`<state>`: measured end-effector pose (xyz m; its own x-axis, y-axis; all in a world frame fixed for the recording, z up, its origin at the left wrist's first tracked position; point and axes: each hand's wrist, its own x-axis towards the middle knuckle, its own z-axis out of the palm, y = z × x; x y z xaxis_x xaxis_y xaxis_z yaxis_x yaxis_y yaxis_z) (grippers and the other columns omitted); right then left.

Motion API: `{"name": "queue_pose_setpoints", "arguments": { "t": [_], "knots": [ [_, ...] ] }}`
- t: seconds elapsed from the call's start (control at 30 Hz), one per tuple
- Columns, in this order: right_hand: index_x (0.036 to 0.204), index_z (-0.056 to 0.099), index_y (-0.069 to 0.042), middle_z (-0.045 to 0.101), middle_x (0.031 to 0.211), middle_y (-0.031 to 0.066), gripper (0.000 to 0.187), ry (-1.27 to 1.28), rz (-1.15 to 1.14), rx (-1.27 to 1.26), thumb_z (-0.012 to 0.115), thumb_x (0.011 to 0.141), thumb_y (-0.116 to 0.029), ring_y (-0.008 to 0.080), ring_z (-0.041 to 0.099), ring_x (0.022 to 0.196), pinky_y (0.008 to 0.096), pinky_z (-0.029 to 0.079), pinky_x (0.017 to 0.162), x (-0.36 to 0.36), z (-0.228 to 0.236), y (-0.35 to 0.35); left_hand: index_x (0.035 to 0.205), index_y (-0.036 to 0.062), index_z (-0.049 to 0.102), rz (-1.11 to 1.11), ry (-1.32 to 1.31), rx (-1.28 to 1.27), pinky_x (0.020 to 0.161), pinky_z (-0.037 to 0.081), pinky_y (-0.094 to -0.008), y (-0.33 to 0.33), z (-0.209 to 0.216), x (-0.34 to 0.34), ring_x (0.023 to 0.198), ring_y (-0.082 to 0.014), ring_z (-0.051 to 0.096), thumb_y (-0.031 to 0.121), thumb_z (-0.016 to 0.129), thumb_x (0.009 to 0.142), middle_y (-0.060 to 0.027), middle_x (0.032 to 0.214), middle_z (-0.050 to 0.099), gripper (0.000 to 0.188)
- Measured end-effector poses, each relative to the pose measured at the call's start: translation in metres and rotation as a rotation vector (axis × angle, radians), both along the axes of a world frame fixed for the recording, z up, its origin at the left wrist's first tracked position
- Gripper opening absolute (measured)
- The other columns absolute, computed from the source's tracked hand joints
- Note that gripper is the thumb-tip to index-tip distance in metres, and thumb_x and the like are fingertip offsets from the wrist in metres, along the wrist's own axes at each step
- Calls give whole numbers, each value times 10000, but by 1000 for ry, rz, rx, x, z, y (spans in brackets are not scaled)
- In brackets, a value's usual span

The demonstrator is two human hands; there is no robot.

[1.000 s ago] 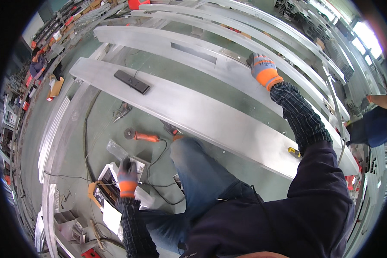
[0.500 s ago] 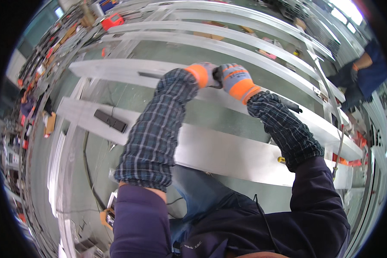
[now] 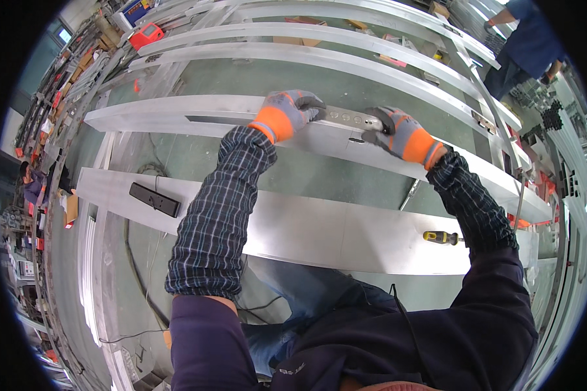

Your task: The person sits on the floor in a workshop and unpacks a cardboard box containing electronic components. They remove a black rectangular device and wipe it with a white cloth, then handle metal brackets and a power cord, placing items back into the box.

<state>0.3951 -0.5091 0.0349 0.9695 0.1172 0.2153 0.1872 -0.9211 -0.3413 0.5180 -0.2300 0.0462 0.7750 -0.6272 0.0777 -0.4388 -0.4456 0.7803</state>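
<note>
Between my gloved hands is a short silver metal strip (image 3: 347, 118) with several round holes or recesses, along the upper edge of a long silver metal beam (image 3: 235, 104). My left hand (image 3: 285, 112) is closed at the strip's left end. At its right end, the fingers and thumb of my right hand (image 3: 404, 132) are closed around it. Both gloves are grey and orange. Just below the strip, a small dark slot (image 3: 357, 140) shows in the beam's face. Left of that, a long dark opening or inset (image 3: 218, 120) runs partly behind my left wrist.
Nearer me lies a wide silver beam (image 3: 306, 225), bearing a black oblong part (image 3: 155, 199) and a yellow-and-black screwdriver (image 3: 441, 237). More beams (image 3: 306, 55) cross beyond. A red device (image 3: 146, 36) stands far left. Another person (image 3: 528, 42) is at the far right.
My hands have moved apart, the right one rightward, and the holed strip now shows between them. My right forearm has shifted right, uncovering the screwdriver. The other person has moved farther off.
</note>
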Motion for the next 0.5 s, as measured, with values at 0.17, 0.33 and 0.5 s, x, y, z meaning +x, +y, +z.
{"name": "queue_pose_setpoints", "arguments": {
  "t": [0.17, 0.33, 0.5],
  "knots": [
    [1257, 619, -63, 664, 1065, 178, 571, 81, 15, 55, 776, 805, -375, 361, 622, 988, 405, 505, 880, -8, 19, 13, 1004, 65, 725, 50, -353, -20, 813, 534, -314, -2, -8, -10, 891, -193, 681, 80, 679, 885, -73, 924, 735, 129],
    [1238, 621, -63, 668, 1043, 184, 586, 133, 23, 122, 766, 808, -435, 363, 634, 952, 402, 512, 861, -3, 22, 15, 972, 71, 720, 51, -358, -68, 800, 535, -342, -1, -10, -9, 863, -233, 675, 68, 677, 862, -87, 916, 726, 118],
    [1250, 613, -81, 661, 1088, 195, 592, 21, -30, 28, 725, 829, -482, 398, 628, 996, 442, 511, 887, -1, 6, 5, 937, 77, 710, 51, -579, -69, 802, 532, -393, -3, 0, -16, 878, -314, 668, 112, 702, 833, -127, 924, 714, 110]
  ]
}}
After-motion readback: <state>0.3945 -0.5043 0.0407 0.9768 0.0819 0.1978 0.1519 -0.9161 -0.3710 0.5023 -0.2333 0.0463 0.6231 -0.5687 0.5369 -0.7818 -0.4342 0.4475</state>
